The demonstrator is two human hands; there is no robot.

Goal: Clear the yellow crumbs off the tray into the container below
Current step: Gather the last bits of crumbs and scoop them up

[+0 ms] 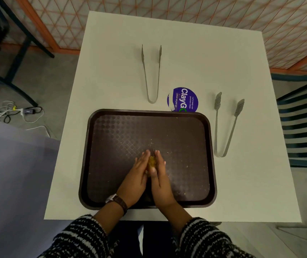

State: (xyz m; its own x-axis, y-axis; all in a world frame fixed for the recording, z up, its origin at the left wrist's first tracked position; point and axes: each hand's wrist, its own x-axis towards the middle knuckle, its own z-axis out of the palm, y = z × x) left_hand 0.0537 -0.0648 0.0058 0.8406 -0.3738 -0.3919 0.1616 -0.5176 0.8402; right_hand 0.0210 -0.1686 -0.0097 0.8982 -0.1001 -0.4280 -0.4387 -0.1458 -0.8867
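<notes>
Left hand (135, 176) and right hand (161, 178), fingers straight, sandwich heaped yellow crumbs (151, 162) on the brown tray (111, 146).

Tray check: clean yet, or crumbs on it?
Not clean. A yellow crumb pile sits between the left hand and right hand on the tray, and loose specks dot its right half.

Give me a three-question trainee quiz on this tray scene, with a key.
1. True or false: the left hand and right hand press a yellow crumb pile between them on the tray.
2. Which thing does the tray's far edge partly cover? A tongs B purple sticker C watch
3. Fill in: loose crumbs lie mostly on the tray's ____ side.
Key: 1 true; 2 B; 3 right.
</notes>
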